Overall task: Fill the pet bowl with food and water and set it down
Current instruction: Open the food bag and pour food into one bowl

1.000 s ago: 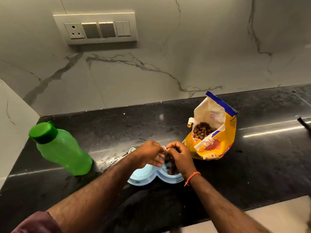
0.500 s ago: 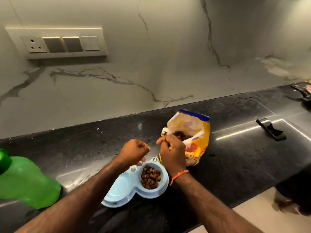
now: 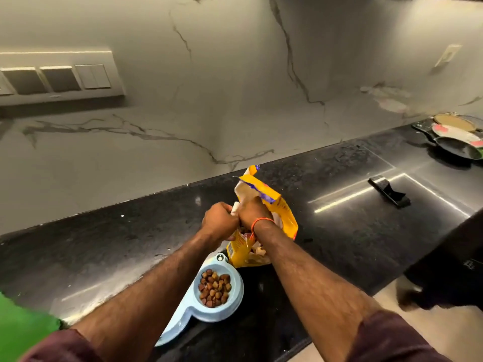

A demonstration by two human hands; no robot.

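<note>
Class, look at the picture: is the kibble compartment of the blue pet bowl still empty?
No: the round compartment of the blue pet bowl holds a heap of brown kibble.

Dim warm light is glaring in streaks off the counter point(image 3: 347, 205) toward 3 o'clock; edges are bending and blurring.

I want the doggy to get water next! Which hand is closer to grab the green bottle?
Probably the left hand. The green bottle stands at the far left, on that arm's side. Right hand is in the yellow food bag.
</note>
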